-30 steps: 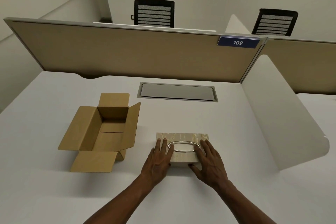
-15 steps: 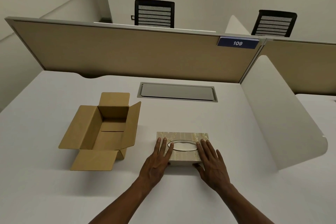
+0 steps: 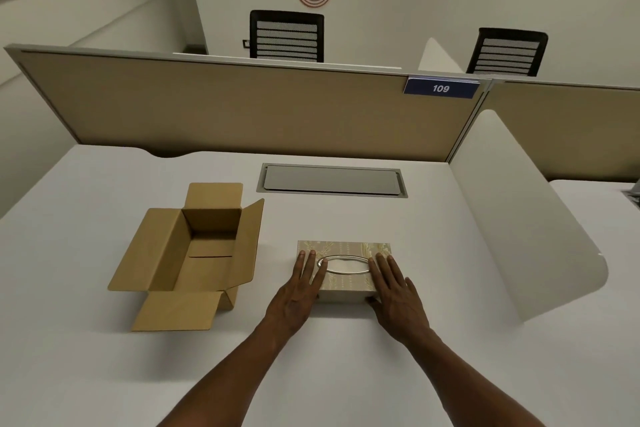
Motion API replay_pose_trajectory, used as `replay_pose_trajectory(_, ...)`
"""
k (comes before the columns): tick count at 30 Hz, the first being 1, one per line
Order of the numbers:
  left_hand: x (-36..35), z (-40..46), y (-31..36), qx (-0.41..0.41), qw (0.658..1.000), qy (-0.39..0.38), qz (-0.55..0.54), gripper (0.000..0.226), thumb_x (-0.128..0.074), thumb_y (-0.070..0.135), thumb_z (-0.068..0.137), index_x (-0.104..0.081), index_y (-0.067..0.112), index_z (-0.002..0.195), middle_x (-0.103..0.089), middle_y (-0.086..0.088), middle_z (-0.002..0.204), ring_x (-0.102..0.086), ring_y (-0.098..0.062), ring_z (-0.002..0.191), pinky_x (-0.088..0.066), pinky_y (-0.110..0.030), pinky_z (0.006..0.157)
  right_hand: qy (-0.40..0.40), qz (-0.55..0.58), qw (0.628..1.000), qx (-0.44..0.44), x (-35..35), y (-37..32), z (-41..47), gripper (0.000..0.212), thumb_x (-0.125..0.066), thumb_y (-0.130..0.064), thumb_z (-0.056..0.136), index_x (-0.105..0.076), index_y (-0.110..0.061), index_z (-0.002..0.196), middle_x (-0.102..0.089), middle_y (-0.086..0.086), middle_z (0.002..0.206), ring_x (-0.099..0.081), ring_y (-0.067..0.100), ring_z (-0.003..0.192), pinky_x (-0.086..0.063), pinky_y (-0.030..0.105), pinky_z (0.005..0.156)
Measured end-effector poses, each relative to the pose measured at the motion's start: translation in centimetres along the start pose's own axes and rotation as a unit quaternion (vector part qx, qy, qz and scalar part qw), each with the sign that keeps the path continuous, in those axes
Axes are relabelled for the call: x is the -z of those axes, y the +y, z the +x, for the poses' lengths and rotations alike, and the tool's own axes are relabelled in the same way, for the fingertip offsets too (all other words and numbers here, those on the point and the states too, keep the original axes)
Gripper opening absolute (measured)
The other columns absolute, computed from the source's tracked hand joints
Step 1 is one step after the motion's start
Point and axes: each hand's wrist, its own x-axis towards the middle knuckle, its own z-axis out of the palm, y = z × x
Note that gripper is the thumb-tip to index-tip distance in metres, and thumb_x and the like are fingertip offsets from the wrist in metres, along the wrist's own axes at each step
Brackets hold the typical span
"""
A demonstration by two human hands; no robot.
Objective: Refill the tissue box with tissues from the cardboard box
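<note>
Closing step, likely: left hand (image 3: 300, 291) and right hand (image 3: 393, 291) lie flat, fingers spread, on tissue box (image 3: 346, 282); carton (image 3: 197, 250) at ten o'clock looks empty.

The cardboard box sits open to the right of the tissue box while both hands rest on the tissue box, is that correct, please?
Not quite: the head view shows the open cardboard box to the left of the tissue box, not the right. The left hand and right hand do rest on the tissue box.
</note>
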Motion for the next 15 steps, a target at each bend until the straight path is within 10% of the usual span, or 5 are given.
replay_pose_trajectory(9, -0.2, 0.3, -0.1, 0.034, 0.998, -0.054, -0.020, 0.091, -0.053, 0.013, 0.095, 0.013, 0.024, 0.157, 0.028, -0.009, 0.162, 0.027, -0.032, 0.148, -0.016, -0.044, 0.124, -0.012, -0.008, 1.000, 0.028, 0.8, 0.2, 0.0, 0.103, -0.046, -0.067, 0.084, 0.008, -0.027, 0.162, 0.015, -0.003, 0.170, 0.014, 0.020, 0.157, -0.011, 0.054, 0.126)
replay_pose_trajectory(15, 0.8, 0.9, 0.4, 0.056, 0.990, -0.130, 0.007, 0.099, -0.061, 0.034, 0.092, 0.013, 0.023, 0.157, 0.028, -0.011, 0.162, 0.025, -0.035, 0.149, 0.001, -0.059, 0.122, 0.097, 0.059, 0.991, 0.066, 2.8, -1.6, -0.2, 0.086, -0.066, -0.024, 0.074, -0.039, -0.011, 0.155, -0.038, 0.010, 0.161, -0.030, 0.032, 0.152, -0.027, 0.053, 0.123)
